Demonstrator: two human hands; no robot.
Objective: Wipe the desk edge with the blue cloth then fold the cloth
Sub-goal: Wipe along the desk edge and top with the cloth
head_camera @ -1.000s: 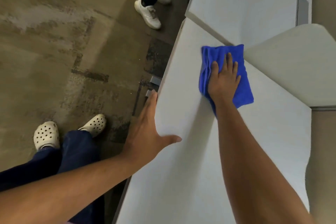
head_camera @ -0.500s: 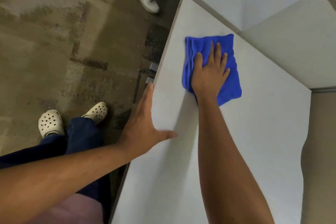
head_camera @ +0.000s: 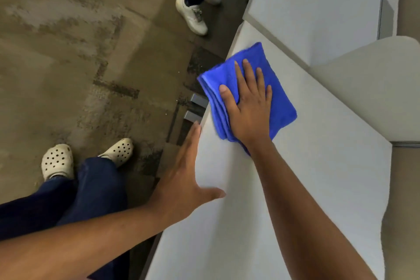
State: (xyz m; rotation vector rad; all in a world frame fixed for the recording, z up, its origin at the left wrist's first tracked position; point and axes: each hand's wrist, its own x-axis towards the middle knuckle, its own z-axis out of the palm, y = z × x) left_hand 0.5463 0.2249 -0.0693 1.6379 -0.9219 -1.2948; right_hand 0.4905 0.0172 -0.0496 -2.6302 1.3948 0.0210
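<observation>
A folded blue cloth (head_camera: 280, 95) lies on the white desk (head_camera: 306, 188), and its left side hangs slightly over the desk's left edge (head_camera: 200, 129). My right hand (head_camera: 247, 107) presses flat on the cloth, fingers spread and pointing away from me. My left hand (head_camera: 186, 175) rests on the desk edge nearer to me. Its fingers lie along the edge and its thumb is on the desk top. It holds nothing.
White partition panels (head_camera: 363, 88) rise at the desk's far right side. To the left is carpet floor with my own legs and white clogs (head_camera: 58, 161). Another person's legs and white sneakers (head_camera: 193, 15) stand beyond the desk corner. Metal desk feet (head_camera: 195, 107) show under the edge.
My right hand has slid the blue cloth leftward from near the partition to the desk's left edge. My left hand has stayed on the edge.
</observation>
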